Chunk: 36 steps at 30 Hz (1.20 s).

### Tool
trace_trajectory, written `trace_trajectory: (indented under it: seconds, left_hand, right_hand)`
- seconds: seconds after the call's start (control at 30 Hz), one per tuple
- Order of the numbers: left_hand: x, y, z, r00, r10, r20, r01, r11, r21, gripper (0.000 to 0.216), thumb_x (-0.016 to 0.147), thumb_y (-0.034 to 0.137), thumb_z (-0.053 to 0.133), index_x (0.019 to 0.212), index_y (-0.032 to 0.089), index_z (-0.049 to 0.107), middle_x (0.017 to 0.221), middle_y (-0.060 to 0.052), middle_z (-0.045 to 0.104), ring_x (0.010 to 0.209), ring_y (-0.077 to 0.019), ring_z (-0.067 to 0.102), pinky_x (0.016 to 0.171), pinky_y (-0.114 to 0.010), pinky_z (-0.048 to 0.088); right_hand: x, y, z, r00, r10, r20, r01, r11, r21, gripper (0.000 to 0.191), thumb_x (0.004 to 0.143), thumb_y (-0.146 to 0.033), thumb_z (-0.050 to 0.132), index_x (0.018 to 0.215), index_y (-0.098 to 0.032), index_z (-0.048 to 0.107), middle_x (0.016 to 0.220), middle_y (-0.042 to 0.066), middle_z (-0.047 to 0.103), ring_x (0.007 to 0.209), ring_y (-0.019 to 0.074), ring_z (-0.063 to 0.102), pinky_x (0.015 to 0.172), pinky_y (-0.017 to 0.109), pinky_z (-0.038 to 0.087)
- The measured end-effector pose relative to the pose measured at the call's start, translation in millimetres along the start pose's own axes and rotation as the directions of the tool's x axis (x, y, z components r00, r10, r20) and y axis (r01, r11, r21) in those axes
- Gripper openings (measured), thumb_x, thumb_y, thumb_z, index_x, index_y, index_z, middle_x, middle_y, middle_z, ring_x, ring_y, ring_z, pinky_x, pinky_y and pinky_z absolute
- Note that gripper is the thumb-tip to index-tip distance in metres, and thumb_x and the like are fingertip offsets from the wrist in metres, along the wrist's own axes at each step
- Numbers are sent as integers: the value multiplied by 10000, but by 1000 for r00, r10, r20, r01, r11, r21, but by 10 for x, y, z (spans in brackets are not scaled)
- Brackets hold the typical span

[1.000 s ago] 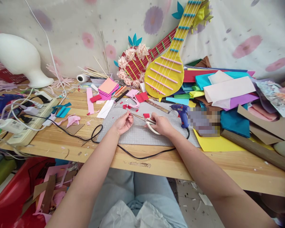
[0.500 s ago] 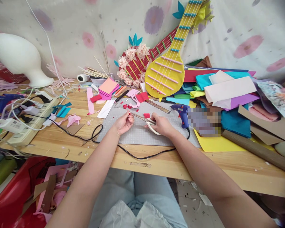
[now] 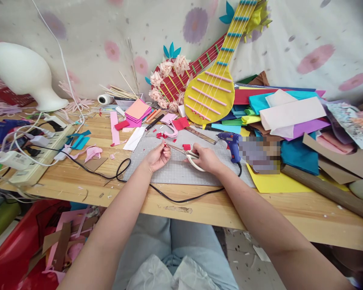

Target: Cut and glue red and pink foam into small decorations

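Observation:
My right hand [image 3: 206,158] is closed round the handles of white-handled scissors [image 3: 195,163], whose blades point left toward my other hand. At the blade tips my left hand [image 3: 159,156] makes a pinch; what its fingertips hold is small, with a hint of red, and too tiny to name. Both hands are above a grey cutting mat [image 3: 169,176]. Just beyond the blades lies a small red piece [image 3: 186,147]. Farther back are a curved pink strip [image 3: 173,129], tiny red bits [image 3: 159,135] and a larger red piece [image 3: 180,123].
A blue glue gun [image 3: 232,144] stands on the mat's right, its black cord [image 3: 181,201] looping along the front. Behind lean a yellow paper lute [image 3: 210,94] and a red one [image 3: 172,82]. Coloured sheets [image 3: 293,112] pile up at right; a power strip [image 3: 44,157] is at left.
Hardly anything differs. Both hands and the scissors keep their places, and the view has shifted very slightly.

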State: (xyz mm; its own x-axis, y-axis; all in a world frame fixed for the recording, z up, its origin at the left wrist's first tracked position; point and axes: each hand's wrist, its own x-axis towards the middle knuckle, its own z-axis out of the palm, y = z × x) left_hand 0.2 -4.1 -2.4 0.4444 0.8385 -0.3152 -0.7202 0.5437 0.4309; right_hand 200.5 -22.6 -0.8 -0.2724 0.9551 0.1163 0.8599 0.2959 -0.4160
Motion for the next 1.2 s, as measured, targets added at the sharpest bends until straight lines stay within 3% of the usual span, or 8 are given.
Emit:
trace_trajectory:
  seconds: [0.63,1.2]
  left_hand:
    - [7,6,-24,997,-61,43,62,998,-30,337,889,299,369,645,97,482,514,34,370,424,-22,357,376,-98,328]
    - [30,-10,-51,999,-15,45,15,1000,2,305,889,263,371,662,111,505,534,26,383,432,-28,371,385,-100,327]
  right_hand:
    - [-3,27,16,1000,-22,0,22,1000,1,397,687,-574,580,806,-219,449,691,10,613,575,149,498,515,236,275]
    - [-2,14,-12,999,-39,1,39,999,-14,364,701,-551,575,761,-218,439,654,4,588,549,139,462,506,235,239]
